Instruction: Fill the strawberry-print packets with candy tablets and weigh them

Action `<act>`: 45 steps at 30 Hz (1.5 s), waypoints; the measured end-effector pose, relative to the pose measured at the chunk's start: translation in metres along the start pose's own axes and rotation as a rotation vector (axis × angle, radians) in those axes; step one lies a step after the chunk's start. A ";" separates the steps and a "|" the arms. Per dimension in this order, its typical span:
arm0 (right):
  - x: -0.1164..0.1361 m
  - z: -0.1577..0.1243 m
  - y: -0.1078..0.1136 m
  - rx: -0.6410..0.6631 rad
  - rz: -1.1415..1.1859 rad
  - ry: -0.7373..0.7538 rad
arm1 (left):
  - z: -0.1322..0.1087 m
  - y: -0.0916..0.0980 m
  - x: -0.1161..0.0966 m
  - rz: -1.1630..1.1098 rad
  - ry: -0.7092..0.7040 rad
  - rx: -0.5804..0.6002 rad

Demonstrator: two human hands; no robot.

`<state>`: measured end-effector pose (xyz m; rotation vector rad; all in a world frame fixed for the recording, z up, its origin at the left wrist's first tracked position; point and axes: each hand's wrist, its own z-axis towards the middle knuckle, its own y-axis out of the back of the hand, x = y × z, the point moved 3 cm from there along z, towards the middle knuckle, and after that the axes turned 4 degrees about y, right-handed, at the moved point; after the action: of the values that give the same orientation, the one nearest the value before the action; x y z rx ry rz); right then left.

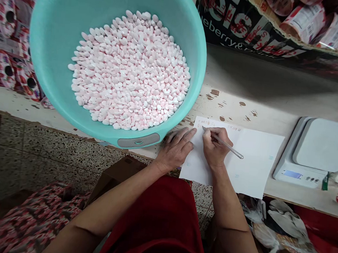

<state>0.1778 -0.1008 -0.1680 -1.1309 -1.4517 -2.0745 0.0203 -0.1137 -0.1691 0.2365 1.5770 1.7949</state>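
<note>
Between right fingers [207,139]: pen [231,148], tip at paper [253,159].

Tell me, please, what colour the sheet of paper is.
The sheet of paper is white, showing best in the head view.

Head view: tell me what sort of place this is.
Probably a packing workshop, perhaps for sweets: it has a turquoise basin of pale pink tablets, a digital scale and a printed cardboard box of labelled containers.
</note>
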 end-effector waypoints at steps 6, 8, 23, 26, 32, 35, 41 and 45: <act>-0.001 -0.002 0.005 -0.022 0.113 -0.009 | 0.002 0.002 -0.001 0.043 -0.014 -0.012; -0.001 -0.002 0.008 -0.044 0.069 -0.010 | 0.002 0.002 -0.001 0.052 -0.017 -0.011; -0.006 -0.001 0.007 -0.004 -0.004 -0.018 | 0.001 0.000 -0.002 0.007 0.001 -0.003; -0.005 -0.001 0.007 -0.026 0.007 -0.018 | 0.002 0.001 -0.002 0.003 0.004 0.003; -0.005 0.000 0.008 -0.017 0.036 -0.041 | 0.004 0.003 -0.003 0.017 -0.005 -0.020; -0.004 0.001 0.009 -0.012 0.031 -0.010 | 0.003 0.003 -0.003 0.021 -0.002 -0.013; -0.006 0.000 0.009 -0.033 -0.001 -0.046 | 0.001 0.001 -0.002 0.003 0.003 0.003; -0.007 -0.001 0.009 -0.014 0.028 -0.053 | 0.002 0.002 -0.002 0.008 0.007 -0.004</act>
<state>0.1875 -0.1066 -0.1683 -1.2130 -1.4391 -2.0529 0.0218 -0.1134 -0.1664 0.2351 1.5785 1.8066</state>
